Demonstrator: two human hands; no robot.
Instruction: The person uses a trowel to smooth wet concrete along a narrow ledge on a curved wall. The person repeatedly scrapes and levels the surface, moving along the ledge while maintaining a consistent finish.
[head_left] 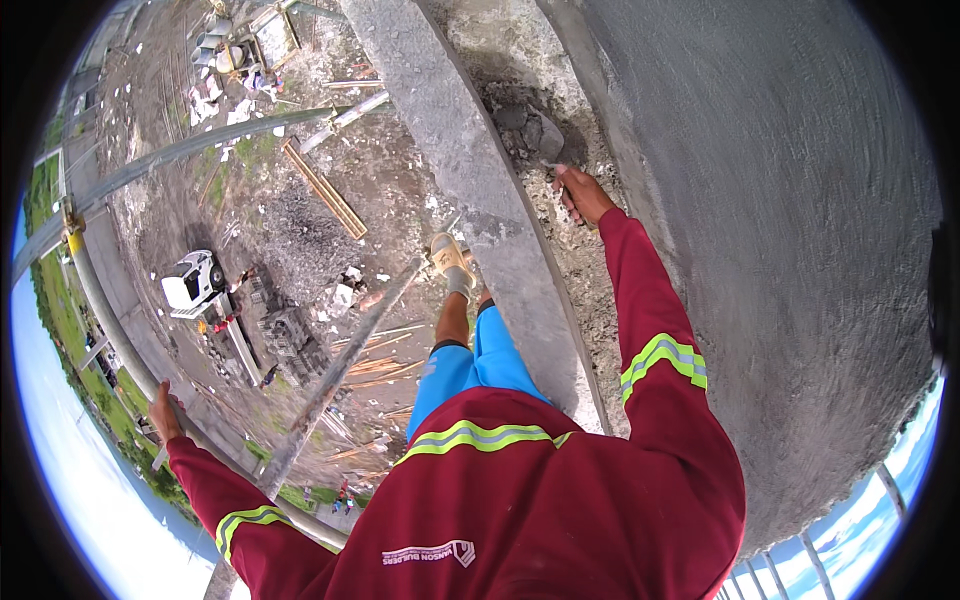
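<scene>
My right hand (582, 196) is closed around a trowel whose grey blade (547, 138) points away from me. The blade rests against a lump of wet mortar (512, 118) in a rough channel (566, 240) between a plank-like ledge and the wall; its handle is mostly hidden in my fist. Out to the left, my left hand (164, 412) grips a metal scaffold pipe (110, 310), fingers partly hidden behind it.
A smooth grey plastered wall (780, 220) rises on the right. The grey ledge (470, 170) runs beside my legs. My sandalled foot (447, 254) stands by a diagonal pipe (350, 355). Far below lie a white truck (195, 284), timber (325, 188) and rubble.
</scene>
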